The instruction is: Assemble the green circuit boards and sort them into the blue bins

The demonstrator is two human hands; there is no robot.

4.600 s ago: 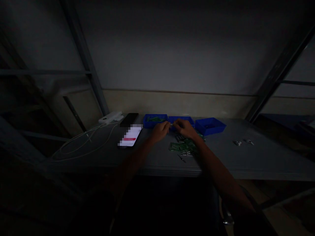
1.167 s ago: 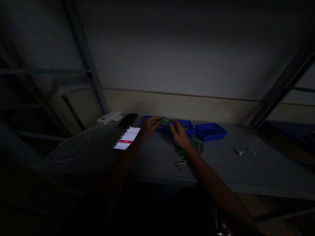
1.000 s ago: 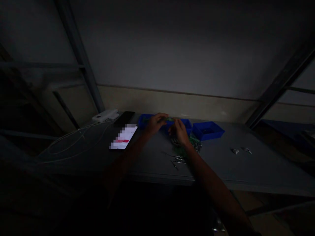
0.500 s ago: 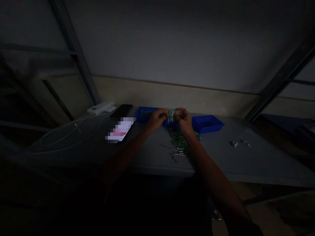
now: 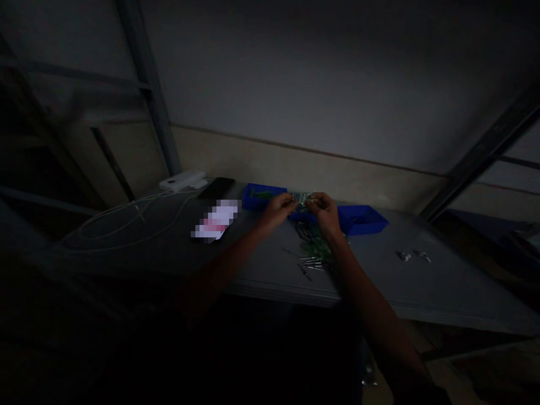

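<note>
Between both hands is a small clear plastic bag (image 5: pixel 302 198) with green print or green contents; the dim light hides which. My left hand (image 5: pixel 278 208) pinches its left side, and my right hand (image 5: pixel 324 212) has its fingers closed on the right side. Both hands are raised over a blue bin that they partly cover. Below my right hand lies a heap of green-tinted bags (image 5: pixel 315 246). In front of that heap, thin metal pins or rods (image 5: pixel 313 262) are scattered on the grey table (image 5: pixel 253 264).
Blue bins stand at the back left (image 5: pixel 248 202) and right (image 5: pixel 366 220); the left one holds something green. A lit phone (image 5: pixel 217 222), a dark phone (image 5: pixel 216 188), a white power strip (image 5: pixel 183 180) and cables lie left. Two small metal parts (image 5: pixel 404 256) sit right.
The view has swung slightly, so the table appears shifted to the right. My hands stay on the bag, with the left fingers closer to the right ones.
</note>
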